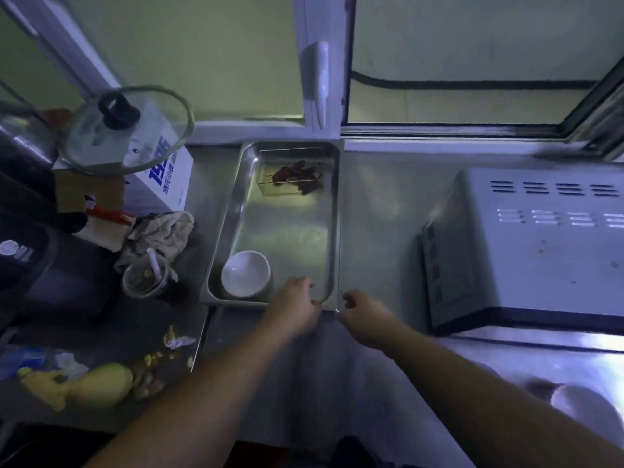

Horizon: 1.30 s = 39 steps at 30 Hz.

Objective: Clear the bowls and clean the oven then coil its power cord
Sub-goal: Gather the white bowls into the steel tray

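2 bare forearms reach forward from the bottom edge toward a steel tray (236, 211) on the metal counter (378, 204). The left hand (295, 307) sits at the tray's near right corner, fingers curled over its rim and gripping it. The right hand (363, 314) hovers just beside that corner, fingers loosely curled, holding nothing that shows. 1 white bowl (245, 273) stands in the tray's near left end. The white oven (526, 244) sits to the right, well apart.
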Each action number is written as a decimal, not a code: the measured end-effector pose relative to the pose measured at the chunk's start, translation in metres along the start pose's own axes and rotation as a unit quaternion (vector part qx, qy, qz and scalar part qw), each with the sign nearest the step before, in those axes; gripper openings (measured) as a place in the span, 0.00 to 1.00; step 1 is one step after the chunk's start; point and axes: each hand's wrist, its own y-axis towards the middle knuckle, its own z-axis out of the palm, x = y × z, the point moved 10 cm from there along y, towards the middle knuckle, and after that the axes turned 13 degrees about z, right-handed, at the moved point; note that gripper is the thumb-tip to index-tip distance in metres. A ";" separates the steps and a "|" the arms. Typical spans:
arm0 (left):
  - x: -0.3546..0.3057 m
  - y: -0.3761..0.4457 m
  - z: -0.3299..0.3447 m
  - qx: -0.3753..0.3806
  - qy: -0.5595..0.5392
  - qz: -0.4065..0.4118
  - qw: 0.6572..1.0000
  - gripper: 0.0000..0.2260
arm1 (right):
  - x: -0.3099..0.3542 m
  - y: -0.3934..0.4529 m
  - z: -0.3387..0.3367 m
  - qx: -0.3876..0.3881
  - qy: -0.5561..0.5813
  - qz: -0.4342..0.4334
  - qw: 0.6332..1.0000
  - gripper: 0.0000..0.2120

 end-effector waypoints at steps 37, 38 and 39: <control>-0.191 -0.050 0.244 0.089 -0.126 -0.085 0.984 0.09 | -0.337 -0.036 -0.066 -0.019 0.179 0.136 0.974 0.23; -0.190 -0.050 0.245 0.087 -0.137 -0.088 0.983 0.10 | -0.338 -0.035 -0.065 -0.017 0.187 0.140 0.972 0.22; -0.188 -0.048 0.247 0.085 -0.150 -0.089 0.981 0.12 | -0.339 -0.034 -0.064 -0.016 0.197 0.146 0.969 0.21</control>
